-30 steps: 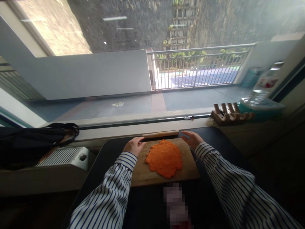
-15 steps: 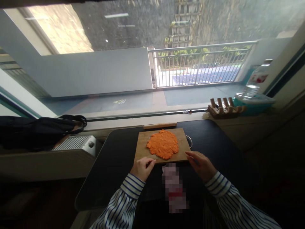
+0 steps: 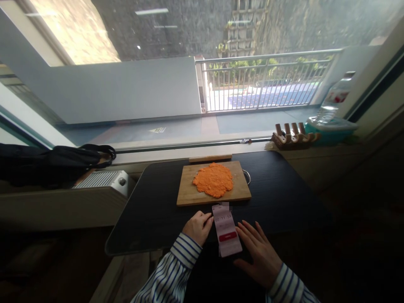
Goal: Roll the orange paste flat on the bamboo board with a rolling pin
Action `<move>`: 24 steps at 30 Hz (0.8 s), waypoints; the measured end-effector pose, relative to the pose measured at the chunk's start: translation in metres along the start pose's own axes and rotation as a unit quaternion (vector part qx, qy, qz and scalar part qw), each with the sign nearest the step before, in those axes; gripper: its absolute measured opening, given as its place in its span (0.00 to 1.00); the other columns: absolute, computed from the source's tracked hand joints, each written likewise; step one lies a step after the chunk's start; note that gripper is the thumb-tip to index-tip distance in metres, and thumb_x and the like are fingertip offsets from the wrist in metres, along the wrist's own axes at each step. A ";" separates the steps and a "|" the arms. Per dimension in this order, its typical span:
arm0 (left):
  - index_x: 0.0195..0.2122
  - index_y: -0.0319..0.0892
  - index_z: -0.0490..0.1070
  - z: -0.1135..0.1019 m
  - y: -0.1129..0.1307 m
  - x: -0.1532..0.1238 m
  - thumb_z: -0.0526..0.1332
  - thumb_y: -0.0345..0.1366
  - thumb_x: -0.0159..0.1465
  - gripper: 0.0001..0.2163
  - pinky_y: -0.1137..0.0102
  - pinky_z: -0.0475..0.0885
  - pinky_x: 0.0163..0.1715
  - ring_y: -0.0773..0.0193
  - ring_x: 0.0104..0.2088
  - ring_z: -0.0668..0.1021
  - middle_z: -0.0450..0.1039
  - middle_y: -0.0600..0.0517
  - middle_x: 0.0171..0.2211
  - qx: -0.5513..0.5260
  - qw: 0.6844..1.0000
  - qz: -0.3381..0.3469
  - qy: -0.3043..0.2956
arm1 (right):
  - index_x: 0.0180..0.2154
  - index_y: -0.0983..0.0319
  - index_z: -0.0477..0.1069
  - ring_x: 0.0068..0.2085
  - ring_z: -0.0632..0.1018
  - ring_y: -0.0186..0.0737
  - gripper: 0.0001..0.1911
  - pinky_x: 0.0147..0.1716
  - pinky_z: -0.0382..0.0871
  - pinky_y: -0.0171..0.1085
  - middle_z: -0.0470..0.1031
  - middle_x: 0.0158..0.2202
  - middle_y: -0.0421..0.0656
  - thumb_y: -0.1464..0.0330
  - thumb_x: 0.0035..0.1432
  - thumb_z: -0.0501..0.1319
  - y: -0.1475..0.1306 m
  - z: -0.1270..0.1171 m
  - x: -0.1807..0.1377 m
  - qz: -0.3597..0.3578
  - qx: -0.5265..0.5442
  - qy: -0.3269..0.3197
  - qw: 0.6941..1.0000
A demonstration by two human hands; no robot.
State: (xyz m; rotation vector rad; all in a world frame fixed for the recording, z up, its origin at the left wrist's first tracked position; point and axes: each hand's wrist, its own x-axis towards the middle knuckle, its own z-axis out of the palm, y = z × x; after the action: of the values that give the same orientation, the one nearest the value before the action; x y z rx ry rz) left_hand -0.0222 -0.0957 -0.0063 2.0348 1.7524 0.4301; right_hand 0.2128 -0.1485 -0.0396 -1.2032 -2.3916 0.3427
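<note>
Flattened orange dough [image 3: 213, 180] with a ragged edge lies on a wooden cutting board [image 3: 186, 195] on the black table. A smartphone [image 3: 226, 225] showing a timer and a red button lies between my hands, just nearer to me than the board. My left hand [image 3: 196, 229] is closed, fingers curled and thumb pressed in, at the phone's left edge; whether it touches the phone I cannot tell. At the phone's right edge, my right hand [image 3: 259, 252] is open, fingers stretched out, palm down, gripping nothing.
A wooden rolling pin [image 3: 210, 158] lies behind the board on the table [image 3: 151, 210]. On the sill at right stand a brown rack [image 3: 293, 136], a teal container [image 3: 334, 129] and a plastic bottle [image 3: 334, 99]. A black bag [image 3: 63, 162] and a radiator [image 3: 104, 180] are at left.
Both hands have left the board's near edge and come back toward me, to either side of the phone. The right hand's fingers have spread. The dough and board look unchanged.
</note>
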 end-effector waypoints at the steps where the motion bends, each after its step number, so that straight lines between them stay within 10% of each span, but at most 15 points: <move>1: 0.42 0.42 0.73 0.000 0.001 0.000 0.49 0.42 0.62 0.17 0.71 0.67 0.30 0.64 0.30 0.74 0.70 0.48 0.31 0.000 1.000 0.004 -0.001 | 0.62 0.56 0.46 0.59 0.59 0.54 0.40 0.56 0.49 0.61 0.60 0.58 0.48 0.60 0.51 0.60 -0.002 0.003 -0.001 0.004 -0.002 0.006 1.000; 24: 0.38 0.43 0.74 0.012 -0.009 0.015 0.50 0.40 0.62 0.15 0.71 0.69 0.32 0.63 0.32 0.76 0.75 0.49 0.32 -0.062 0.995 -0.003 0.084 | 0.61 0.53 0.47 0.59 0.59 0.49 0.31 0.57 0.49 0.58 0.59 0.59 0.44 0.60 0.57 0.54 -0.020 0.010 -0.001 0.061 -0.042 0.036 0.997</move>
State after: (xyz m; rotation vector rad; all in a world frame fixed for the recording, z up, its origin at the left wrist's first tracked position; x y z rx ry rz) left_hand -0.0219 -0.0815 -0.0217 1.9542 1.7798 0.7085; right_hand 0.1945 -0.1613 -0.0404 -1.3797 -2.2966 0.2336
